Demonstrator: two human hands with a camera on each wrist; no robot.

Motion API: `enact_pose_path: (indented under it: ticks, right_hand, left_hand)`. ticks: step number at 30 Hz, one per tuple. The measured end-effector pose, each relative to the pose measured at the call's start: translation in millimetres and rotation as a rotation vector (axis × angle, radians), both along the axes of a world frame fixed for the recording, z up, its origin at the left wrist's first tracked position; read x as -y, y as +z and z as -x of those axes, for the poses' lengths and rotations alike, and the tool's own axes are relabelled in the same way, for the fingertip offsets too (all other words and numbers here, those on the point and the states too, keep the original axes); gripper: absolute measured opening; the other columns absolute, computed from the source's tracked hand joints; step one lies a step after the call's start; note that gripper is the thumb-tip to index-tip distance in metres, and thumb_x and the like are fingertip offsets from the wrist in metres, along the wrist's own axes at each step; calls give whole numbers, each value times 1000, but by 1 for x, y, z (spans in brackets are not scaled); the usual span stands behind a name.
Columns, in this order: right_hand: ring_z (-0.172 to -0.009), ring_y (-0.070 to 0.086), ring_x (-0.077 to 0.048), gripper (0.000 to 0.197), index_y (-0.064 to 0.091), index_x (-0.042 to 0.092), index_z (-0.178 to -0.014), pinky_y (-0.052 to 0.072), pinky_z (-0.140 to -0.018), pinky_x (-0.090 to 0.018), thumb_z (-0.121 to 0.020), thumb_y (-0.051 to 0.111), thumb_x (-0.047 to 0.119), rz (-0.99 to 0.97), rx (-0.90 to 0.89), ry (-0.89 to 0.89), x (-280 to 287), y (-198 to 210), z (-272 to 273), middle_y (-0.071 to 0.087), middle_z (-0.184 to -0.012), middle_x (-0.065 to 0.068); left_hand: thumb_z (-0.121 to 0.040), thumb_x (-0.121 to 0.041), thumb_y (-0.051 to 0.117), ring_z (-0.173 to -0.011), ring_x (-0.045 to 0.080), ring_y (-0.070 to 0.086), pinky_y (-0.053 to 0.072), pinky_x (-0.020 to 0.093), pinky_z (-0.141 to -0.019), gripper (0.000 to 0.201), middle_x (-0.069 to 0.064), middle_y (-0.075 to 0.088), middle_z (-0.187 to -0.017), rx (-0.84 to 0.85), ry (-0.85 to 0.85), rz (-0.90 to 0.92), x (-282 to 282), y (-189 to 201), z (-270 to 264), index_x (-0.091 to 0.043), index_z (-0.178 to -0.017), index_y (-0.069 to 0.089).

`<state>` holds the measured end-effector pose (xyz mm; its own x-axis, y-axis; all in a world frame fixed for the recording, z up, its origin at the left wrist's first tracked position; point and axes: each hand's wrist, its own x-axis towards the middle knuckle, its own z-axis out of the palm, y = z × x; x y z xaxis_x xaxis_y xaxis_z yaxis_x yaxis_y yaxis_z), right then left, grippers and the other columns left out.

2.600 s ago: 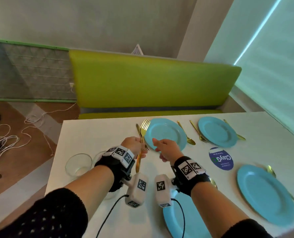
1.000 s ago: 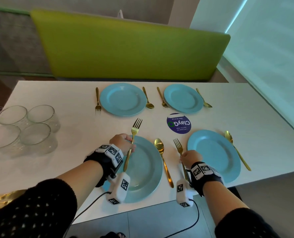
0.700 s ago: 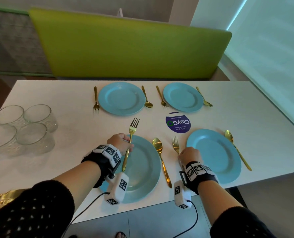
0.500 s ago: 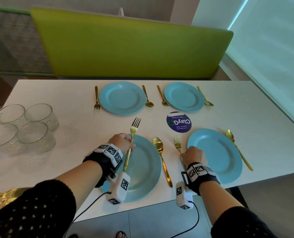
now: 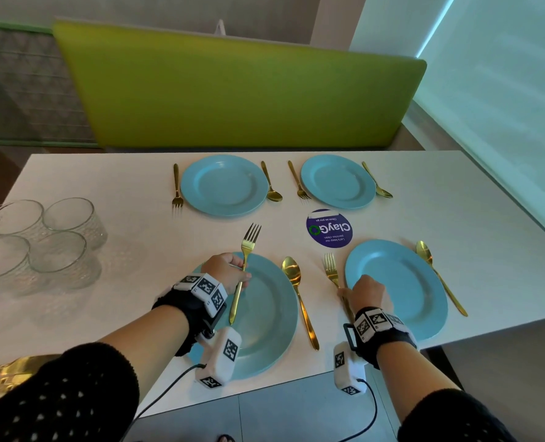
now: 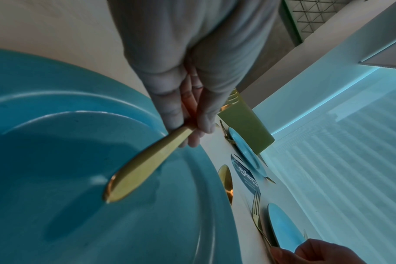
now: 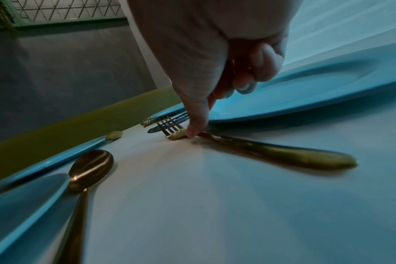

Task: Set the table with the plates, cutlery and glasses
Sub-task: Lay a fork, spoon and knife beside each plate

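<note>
The last gold fork (image 5: pixel 245 266), pinched in the left hand (image 5: pixel 225 272), is best laid flat just left of the near plate (image 5: pixel 274 317), while another fork (image 5: pixel 334 275) is pressed by the right hand (image 5: pixel 368 291) with one straight finger.

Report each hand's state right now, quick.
Left hand: fingers curled round a gold fork, held above the near-left plate.
Right hand: one fingertip presses the fork lying on the table; holding nothing.
</note>
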<state>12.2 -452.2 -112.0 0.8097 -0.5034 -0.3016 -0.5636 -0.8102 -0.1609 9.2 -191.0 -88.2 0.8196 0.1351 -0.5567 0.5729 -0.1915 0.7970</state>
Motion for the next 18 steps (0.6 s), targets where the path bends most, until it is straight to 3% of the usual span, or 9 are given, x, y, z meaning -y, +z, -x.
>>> enact_pose_path:
  ticks: [12, 15, 18]
  right_hand:
    - [-97, 63, -31, 43, 59, 7, -106, 50, -77, -36, -81, 69, 40, -17, 27, 4, -4, 7, 1, 65, -105, -13]
    - [-97, 63, -29, 38, 61, 7, -103, 50, -80, -34, -82, 69, 38, -113, 58, 57, -21, 13, 0, 66, -104, -12]
    - [-98, 61, -22, 20, 59, 17, -87, 46, -80, -28, -83, 68, 34, -284, 69, 209, -48, 22, 4, 66, -105, -8]
  left_hand:
    - [-82, 7, 63, -60, 21, 59, 55, 42, -81, 23, 8, 59, -69, 3, 25, 19, -4, -1, 7, -12, -70, 54]
    - [-82, 8, 62, -58, 21, 57, 54, 36, -67, 24, 8, 57, -69, -18, 34, 38, -8, 0, 10, -11, -70, 52]
    - [-84, 7, 60, -58, 19, 56, 51, 29, -54, 23, 8, 57, -69, -42, 23, 81, -13, 4, 14, -11, -72, 50]
